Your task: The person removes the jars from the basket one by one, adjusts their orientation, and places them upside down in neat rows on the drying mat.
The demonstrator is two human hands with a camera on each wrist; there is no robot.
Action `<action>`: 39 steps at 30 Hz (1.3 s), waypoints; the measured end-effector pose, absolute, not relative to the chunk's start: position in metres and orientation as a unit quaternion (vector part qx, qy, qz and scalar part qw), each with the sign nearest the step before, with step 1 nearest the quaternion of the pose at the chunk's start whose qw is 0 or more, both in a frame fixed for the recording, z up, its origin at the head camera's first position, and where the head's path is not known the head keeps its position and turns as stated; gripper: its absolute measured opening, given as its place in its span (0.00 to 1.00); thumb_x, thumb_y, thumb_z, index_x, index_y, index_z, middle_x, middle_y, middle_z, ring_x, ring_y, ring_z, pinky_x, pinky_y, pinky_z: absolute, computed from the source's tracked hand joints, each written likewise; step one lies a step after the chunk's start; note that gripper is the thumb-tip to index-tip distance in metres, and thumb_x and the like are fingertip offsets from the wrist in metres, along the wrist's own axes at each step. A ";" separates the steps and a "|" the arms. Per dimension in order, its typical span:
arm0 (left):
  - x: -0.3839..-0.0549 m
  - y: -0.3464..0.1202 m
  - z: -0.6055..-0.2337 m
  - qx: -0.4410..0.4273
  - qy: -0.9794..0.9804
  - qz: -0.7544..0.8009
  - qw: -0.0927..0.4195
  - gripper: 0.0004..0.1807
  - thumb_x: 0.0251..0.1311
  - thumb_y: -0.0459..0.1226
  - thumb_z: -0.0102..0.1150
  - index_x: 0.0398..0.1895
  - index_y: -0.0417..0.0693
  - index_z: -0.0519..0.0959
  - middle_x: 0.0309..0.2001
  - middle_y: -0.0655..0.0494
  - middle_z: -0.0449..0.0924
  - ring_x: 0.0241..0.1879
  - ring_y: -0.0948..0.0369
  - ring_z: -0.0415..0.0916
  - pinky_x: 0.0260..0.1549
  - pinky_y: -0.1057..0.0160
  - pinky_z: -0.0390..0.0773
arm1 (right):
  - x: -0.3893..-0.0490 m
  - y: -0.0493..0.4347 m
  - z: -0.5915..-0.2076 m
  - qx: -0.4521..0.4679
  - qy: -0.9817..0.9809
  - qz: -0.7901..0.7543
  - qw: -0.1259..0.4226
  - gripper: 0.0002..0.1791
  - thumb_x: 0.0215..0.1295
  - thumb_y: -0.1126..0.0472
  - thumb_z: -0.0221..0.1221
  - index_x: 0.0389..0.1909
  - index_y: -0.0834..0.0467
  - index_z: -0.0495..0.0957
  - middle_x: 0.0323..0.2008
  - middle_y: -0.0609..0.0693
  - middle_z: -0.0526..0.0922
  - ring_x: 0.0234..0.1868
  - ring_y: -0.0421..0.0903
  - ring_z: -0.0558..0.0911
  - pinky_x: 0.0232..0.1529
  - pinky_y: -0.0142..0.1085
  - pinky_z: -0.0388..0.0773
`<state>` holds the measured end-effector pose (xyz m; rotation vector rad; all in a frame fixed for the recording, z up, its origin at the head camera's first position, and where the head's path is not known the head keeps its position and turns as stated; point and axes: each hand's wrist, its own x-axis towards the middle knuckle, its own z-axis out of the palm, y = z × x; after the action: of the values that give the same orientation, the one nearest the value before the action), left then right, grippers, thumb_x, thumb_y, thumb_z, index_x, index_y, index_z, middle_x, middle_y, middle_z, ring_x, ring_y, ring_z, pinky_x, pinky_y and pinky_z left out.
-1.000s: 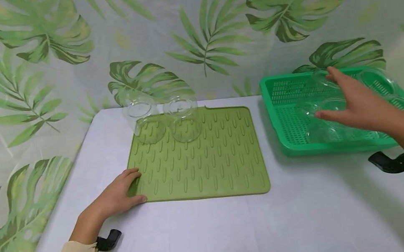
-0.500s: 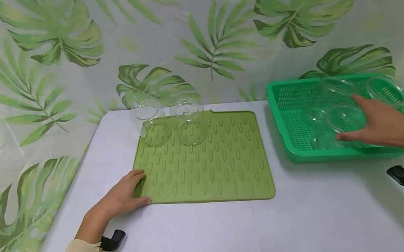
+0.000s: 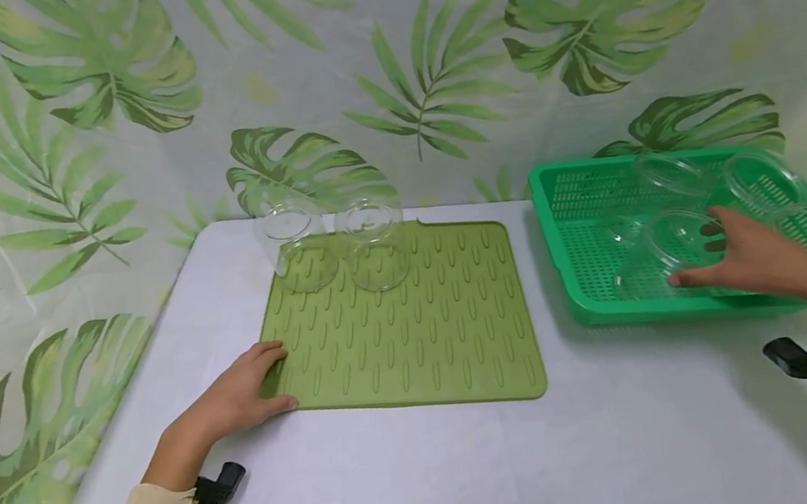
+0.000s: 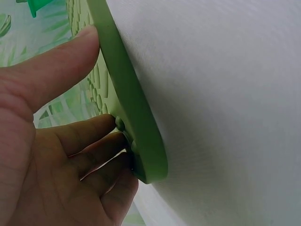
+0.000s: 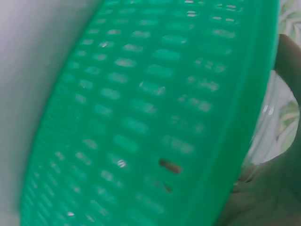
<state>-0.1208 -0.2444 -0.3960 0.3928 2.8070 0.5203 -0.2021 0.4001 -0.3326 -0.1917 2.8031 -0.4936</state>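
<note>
The left hand (image 3: 239, 392) is relaxed and touches the green drying mat (image 3: 403, 340) at its edge; the right hand (image 3: 762, 254) grips a clear cup (image 3: 664, 249) inside the perforated basket (image 3: 638, 312).

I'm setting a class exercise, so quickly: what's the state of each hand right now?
Left hand: open, touching the edge of the green mat.
Right hand: holding a clear cup in the green basket.

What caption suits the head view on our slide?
Left hand touching a green drying mat, right hand around a clear cup in a green perforated basket.
</note>
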 end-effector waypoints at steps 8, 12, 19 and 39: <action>-0.120 -0.247 -0.398 0.127 0.966 0.182 0.129 0.42 0.55 0.45 0.71 0.68 0.30 0.66 0.71 0.33 0.62 0.70 0.34 0.60 0.66 0.36 0.66 | -0.202 0.395 -0.348 -0.046 0.959 -0.238 0.147 0.71 0.60 0.43 0.68 0.74 0.70 0.20 0.66 0.85 0.54 0.62 0.80 0.63 0.53 0.71 0.68; -0.119 -0.249 -0.399 0.126 0.967 0.183 0.126 0.42 0.55 0.45 0.71 0.67 0.31 0.67 0.71 0.34 0.62 0.70 0.34 0.60 0.65 0.36 0.66 | -0.200 0.391 -0.353 -0.041 0.958 -0.257 0.120 0.72 0.58 0.44 0.69 0.74 0.69 0.20 0.67 0.83 0.56 0.63 0.78 0.64 0.52 0.70 0.70; -0.120 -0.248 -0.399 0.130 0.966 0.186 0.122 0.42 0.56 0.45 0.71 0.68 0.32 0.66 0.71 0.34 0.62 0.70 0.35 0.60 0.65 0.36 0.67 | -0.191 0.391 -0.346 -0.036 0.956 -0.284 0.069 0.68 0.56 0.51 0.72 0.75 0.71 0.27 0.67 0.80 0.58 0.61 0.79 0.65 0.44 0.59 0.80; -0.119 -0.247 -0.400 0.140 0.966 0.183 0.115 0.40 0.55 0.44 0.71 0.67 0.31 0.67 0.70 0.35 0.64 0.69 0.35 0.62 0.65 0.37 0.67 | -0.175 0.410 -0.307 -0.053 0.949 -0.303 -0.061 0.66 0.52 0.62 0.74 0.78 0.34 0.34 0.76 0.57 0.58 0.47 0.12 0.59 0.35 0.07 0.59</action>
<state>-0.1194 -0.2466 -0.4003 0.4105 2.8319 0.5367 -0.1746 0.4096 -0.3071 -0.1726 3.1050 -0.9922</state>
